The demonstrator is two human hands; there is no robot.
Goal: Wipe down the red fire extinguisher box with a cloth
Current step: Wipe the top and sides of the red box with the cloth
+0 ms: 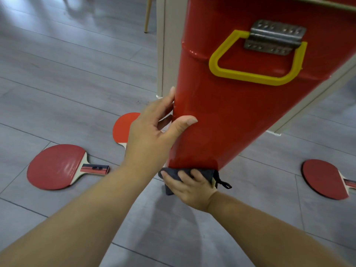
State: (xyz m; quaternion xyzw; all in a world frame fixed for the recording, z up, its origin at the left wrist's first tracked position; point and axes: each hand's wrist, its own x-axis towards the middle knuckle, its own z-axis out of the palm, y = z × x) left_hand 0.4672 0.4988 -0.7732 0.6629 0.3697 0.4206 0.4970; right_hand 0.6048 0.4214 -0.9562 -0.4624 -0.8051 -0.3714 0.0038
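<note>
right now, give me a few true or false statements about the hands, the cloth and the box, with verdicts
1. The right hand presses a dark cloth against the bottom of the red box. True.
2. The left hand is flat on the floor. False: it grips the box's left edge, thumb on the front face.
3. The yellow handle is above both hands. True.
4. The cloth is draped over the yellow handle. False: it is at the box's lower end.
5. Three paddles lie on the floor. True.
</note>
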